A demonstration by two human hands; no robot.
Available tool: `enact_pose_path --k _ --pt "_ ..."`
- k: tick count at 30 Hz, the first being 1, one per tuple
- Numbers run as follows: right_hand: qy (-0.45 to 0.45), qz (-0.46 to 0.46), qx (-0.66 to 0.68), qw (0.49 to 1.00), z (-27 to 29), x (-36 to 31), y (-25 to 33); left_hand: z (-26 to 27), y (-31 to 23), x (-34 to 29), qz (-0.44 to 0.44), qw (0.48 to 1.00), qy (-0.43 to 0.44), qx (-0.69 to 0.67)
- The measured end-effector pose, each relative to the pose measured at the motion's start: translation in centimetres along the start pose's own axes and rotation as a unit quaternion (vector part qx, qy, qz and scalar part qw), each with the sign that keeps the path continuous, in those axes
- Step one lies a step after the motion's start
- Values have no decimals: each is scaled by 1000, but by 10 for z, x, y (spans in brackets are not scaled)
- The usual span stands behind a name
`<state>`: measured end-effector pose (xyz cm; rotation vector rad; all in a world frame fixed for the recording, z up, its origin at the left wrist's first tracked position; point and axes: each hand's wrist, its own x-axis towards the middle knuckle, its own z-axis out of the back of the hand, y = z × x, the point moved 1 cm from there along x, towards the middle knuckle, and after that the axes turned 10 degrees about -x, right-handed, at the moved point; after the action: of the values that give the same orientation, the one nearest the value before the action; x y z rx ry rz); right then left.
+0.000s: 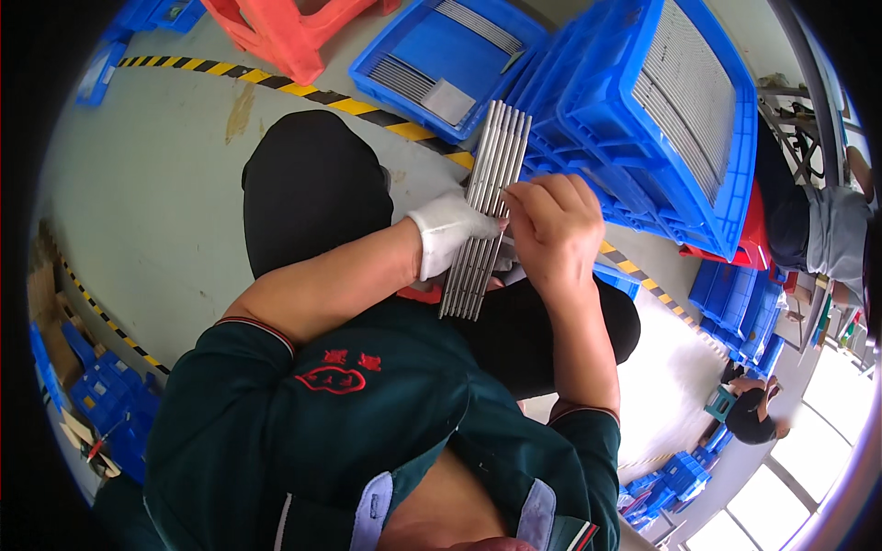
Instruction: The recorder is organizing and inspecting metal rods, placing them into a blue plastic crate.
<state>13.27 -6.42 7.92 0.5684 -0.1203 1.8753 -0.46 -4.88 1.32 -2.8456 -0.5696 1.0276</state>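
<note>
A flat row of several slim, shiny metal rods point(494, 165) stands tilted in front of my body, above my lap. My left hand point(446, 231), in a white glove with the fingertips showing, is closed around the row near its middle. On the right side of the rods is my bare right hand point(560, 225), its fingers curled and thumb and forefinger pinched at the rods' edge. Whatever that pinch holds, if anything, is too small to make out.
Ahead to the right, a stack of blue crates point(588, 138) has many metal rods point(684, 101) in its top crate. A blue tray point(404, 46) holds more rods and a pale card. Beyond my knee are a red stool point(285, 41) and striped floor tape point(303, 89). Other people point(836, 230) are at right.
</note>
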Motion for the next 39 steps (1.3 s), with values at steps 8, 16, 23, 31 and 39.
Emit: enact_pose_path --k 8,16,23,31,39 --pt "25 -234 203 950 -9 -8 -8 1 -1 1 -20 998 47 20" --pt "8 -147 129 981 -4 -4 -7 1 -3 -2 5 998 60 -19" --pt "0 -64 81 995 -2 -2 -9 7 -2 0 45 992 106 -53" --pt "4 20 5 1000 4 3 -5 5 -2 2 17 996 81 -19" --pt "-11 -96 121 988 -2 1 -5 0 0 1 8 997 69 -20"
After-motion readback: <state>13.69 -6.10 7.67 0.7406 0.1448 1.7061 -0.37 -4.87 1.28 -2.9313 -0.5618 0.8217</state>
